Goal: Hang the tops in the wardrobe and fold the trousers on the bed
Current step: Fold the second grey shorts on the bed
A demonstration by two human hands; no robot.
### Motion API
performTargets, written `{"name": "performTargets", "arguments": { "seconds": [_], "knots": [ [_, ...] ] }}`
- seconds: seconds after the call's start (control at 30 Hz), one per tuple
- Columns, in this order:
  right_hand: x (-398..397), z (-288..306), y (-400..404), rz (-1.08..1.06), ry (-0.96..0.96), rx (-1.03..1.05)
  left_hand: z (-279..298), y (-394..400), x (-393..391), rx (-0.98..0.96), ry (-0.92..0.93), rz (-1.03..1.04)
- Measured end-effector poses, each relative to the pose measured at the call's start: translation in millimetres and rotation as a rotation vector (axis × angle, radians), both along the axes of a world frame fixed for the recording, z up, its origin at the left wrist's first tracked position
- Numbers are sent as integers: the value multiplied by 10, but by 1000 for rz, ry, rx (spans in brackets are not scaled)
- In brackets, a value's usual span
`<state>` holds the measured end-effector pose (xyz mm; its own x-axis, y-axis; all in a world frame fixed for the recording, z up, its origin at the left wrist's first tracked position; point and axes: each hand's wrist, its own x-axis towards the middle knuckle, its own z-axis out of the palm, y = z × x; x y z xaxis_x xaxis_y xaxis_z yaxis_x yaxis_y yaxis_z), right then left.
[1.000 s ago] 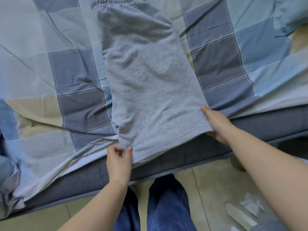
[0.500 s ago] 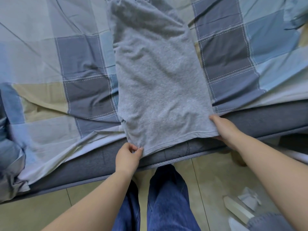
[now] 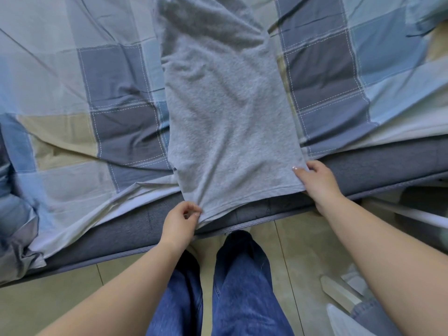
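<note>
Between and beyond the two hands, the grey trousers (image 3: pixel 225 117) are laid lengthwise on the checked bedcover (image 3: pixel 109 88), their long axis running straight away from the person, with the hem end nearest and the upper part pointing to the far side. The hem hangs slightly past the cover's edge, over the dark grey mattress side (image 3: pixel 378 170). The near left corner of the hem is pinched by the left hand (image 3: pixel 180 220) between thumb and curled fingertips. The near right corner is held by the right hand (image 3: pixel 315 180), thumb laid on top of the cloth and the fingers tucked under it, so how far those fingers are curled cannot be seen in full. The cloth between the hands is drawn fairly flat, with light creases fanning from the left pinch.

To the left of the left hand and to the right of the right hand, bare cover is seen on both sides of the trousers. Below the hands, the tiled floor (image 3: pixel 274 241) and the person's blue jeans (image 3: pixel 240 287) are seen.

The far end of the trousers is cut off by the top edge of the view, so the waistband is not seen. Bunched bedding (image 3: pixel 17 214) lies far left of the left hand, and pale objects (image 3: pixel 339 292) on the floor under the right forearm are too unclear to be named.
</note>
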<state>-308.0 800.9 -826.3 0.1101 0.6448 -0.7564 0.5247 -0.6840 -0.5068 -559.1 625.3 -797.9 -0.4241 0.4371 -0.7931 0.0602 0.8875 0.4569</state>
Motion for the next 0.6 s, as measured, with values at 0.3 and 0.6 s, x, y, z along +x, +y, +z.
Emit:
{"name": "performTargets", "arguments": {
  "seconds": [0.3,0.6],
  "knots": [
    [382,553,-407,297,-152,-363,379,-333,-117,-414,-531,9],
    [-27,1023,127,-70,104,-454,823,242,-678,-224,-703,432]
  ]
}}
